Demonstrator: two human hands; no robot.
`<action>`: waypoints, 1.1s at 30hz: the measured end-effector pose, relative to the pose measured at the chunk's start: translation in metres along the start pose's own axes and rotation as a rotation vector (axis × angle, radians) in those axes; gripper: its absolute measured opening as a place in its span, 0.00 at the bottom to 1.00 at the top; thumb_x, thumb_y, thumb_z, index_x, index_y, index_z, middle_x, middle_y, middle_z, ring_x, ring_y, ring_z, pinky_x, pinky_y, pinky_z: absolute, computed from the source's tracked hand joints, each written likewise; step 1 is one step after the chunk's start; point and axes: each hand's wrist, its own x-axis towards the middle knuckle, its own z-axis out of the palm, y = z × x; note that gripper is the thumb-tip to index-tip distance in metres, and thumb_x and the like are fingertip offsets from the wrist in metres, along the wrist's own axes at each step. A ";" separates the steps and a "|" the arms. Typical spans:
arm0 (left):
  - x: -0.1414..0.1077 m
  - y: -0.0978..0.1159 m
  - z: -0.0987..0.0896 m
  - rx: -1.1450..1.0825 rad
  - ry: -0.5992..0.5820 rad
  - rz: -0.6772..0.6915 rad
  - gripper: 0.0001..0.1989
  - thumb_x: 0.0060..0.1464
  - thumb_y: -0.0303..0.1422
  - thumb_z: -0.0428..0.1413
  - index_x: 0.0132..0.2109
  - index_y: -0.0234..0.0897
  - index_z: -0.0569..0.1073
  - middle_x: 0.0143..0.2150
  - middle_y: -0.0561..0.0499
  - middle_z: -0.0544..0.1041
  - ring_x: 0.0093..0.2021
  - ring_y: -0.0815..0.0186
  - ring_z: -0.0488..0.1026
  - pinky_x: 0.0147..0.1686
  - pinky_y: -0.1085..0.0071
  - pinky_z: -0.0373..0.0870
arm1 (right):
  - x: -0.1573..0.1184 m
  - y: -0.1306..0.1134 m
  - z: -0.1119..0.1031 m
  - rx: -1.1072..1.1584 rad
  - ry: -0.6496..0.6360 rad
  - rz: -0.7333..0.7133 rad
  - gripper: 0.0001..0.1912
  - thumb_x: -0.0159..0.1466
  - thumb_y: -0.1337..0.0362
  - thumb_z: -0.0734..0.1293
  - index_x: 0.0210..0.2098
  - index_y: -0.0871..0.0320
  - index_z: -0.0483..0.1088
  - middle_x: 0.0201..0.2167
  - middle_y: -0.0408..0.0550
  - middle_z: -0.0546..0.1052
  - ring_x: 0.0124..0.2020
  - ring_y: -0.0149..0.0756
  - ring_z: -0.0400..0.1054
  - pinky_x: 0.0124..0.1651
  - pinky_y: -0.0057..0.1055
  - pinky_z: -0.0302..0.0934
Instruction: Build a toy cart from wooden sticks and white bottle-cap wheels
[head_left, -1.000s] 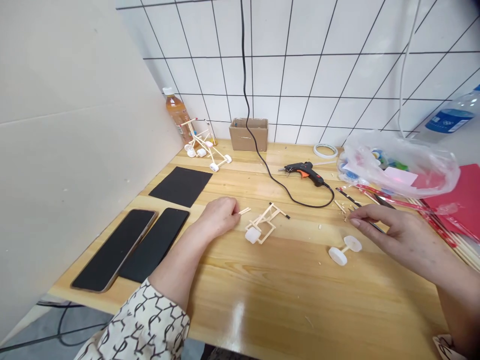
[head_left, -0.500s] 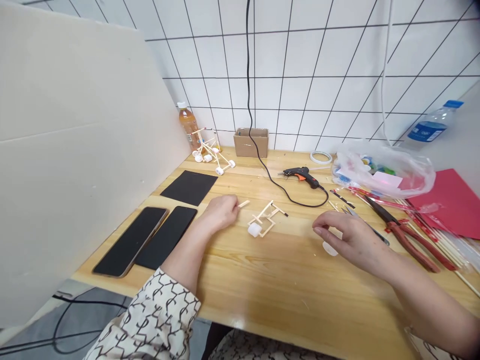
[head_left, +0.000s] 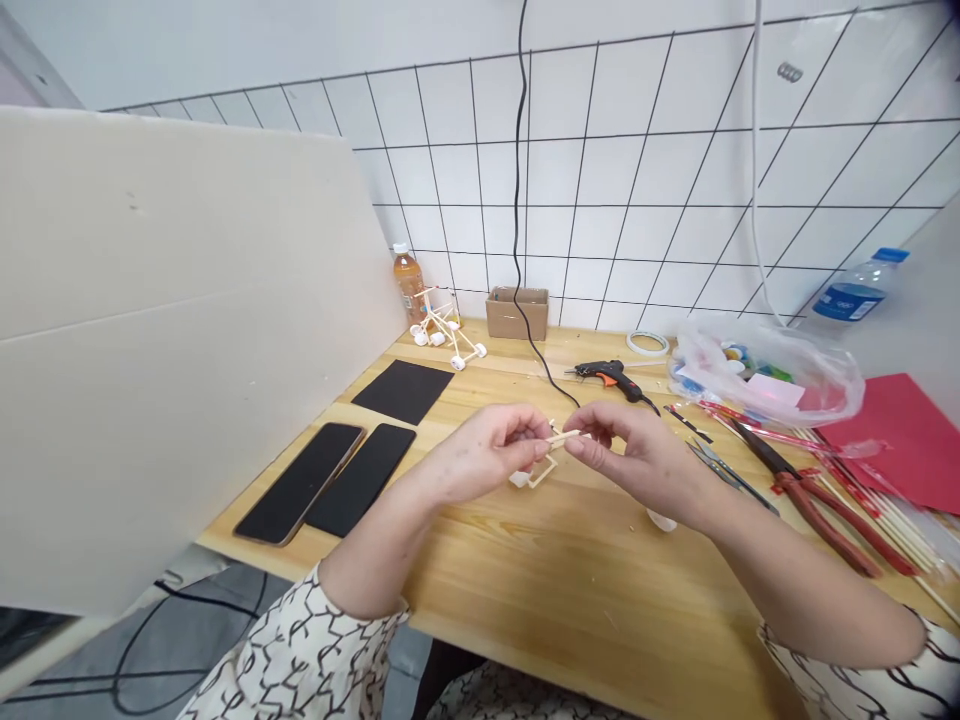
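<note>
A short pale wooden stick (head_left: 561, 437) spans the small gap between my two hands, above the middle of the table. My left hand (head_left: 487, 452) pinches its left end between thumb and fingers. At the other end, the fingertips of my right hand (head_left: 641, 455) are closed on it; whether they hold a second piece I cannot tell. Behind and below the fingers lies a small stick frame (head_left: 545, 472) with a white wheel (head_left: 519, 480), partly covered by my hands. A white disc (head_left: 662, 521) rests under my right wrist, half hidden.
A glue gun (head_left: 611, 378) lies behind my right hand, its cord running up. Pliers (head_left: 817, 500), tweezers (head_left: 731, 475), sticks and a plastic bag (head_left: 765, 385) are at right. Two phones (head_left: 300, 485), black card (head_left: 403, 391) and a finished-looking wheeled stick model (head_left: 442, 332) stand left.
My left hand has moved right and up with the stick. My right hand has come left from above the white disc and closed on the stick's other end. The view has tilted up.
</note>
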 end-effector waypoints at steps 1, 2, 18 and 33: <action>0.001 0.000 0.001 -0.002 -0.003 -0.011 0.03 0.52 0.30 0.52 0.33 0.33 0.68 0.25 0.55 0.67 0.26 0.73 0.65 0.27 0.76 0.64 | 0.002 -0.001 0.001 -0.004 -0.013 -0.013 0.15 0.61 0.54 0.60 0.31 0.59 0.69 0.24 0.44 0.72 0.27 0.32 0.64 0.29 0.28 0.58; 0.003 0.000 0.001 -0.002 -0.004 -0.015 0.03 0.52 0.30 0.52 0.32 0.33 0.67 0.25 0.56 0.67 0.26 0.74 0.64 0.27 0.76 0.63 | 0.004 -0.002 0.003 -0.009 -0.017 -0.024 0.15 0.62 0.55 0.59 0.29 0.59 0.69 0.22 0.44 0.70 0.25 0.31 0.62 0.28 0.27 0.56; 0.024 -0.023 0.001 0.460 0.326 0.395 0.04 0.55 0.27 0.51 0.39 0.36 0.70 0.31 0.52 0.73 0.31 0.71 0.69 0.33 0.75 0.67 | 0.029 0.026 0.010 0.237 0.028 0.033 0.09 0.61 0.61 0.60 0.29 0.58 0.68 0.17 0.40 0.69 0.19 0.27 0.61 0.23 0.24 0.55; 0.028 -0.045 0.000 0.455 0.460 0.410 0.03 0.53 0.25 0.54 0.34 0.35 0.73 0.30 0.51 0.77 0.29 0.71 0.73 0.30 0.75 0.71 | 0.036 0.040 0.020 0.617 -0.093 0.206 0.08 0.59 0.59 0.62 0.31 0.58 0.69 0.21 0.43 0.73 0.23 0.29 0.66 0.28 0.28 0.63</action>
